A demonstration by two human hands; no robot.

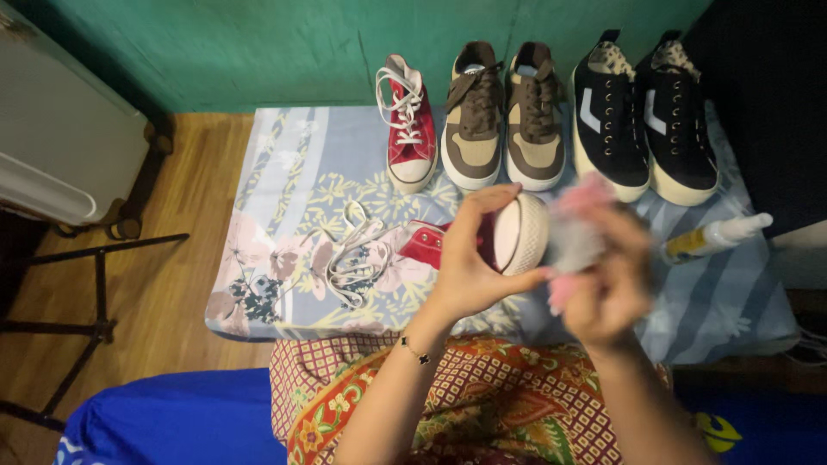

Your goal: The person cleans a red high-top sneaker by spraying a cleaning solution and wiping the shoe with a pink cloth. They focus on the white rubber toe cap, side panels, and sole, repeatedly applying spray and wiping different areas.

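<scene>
Holding red shoe [482, 241] toe-up over the floral cloth [284, 172].
L hand [469, 258] fingers wrapped round it, sole facing the R hand [607, 275], which pinches a blurred pink cloth [577, 228] w/ fingers closed, prob. for wiping.

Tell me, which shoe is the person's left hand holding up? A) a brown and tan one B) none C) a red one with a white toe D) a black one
C: the left hand grips the red sneaker, white toe cap facing the blurred right hand.
</scene>
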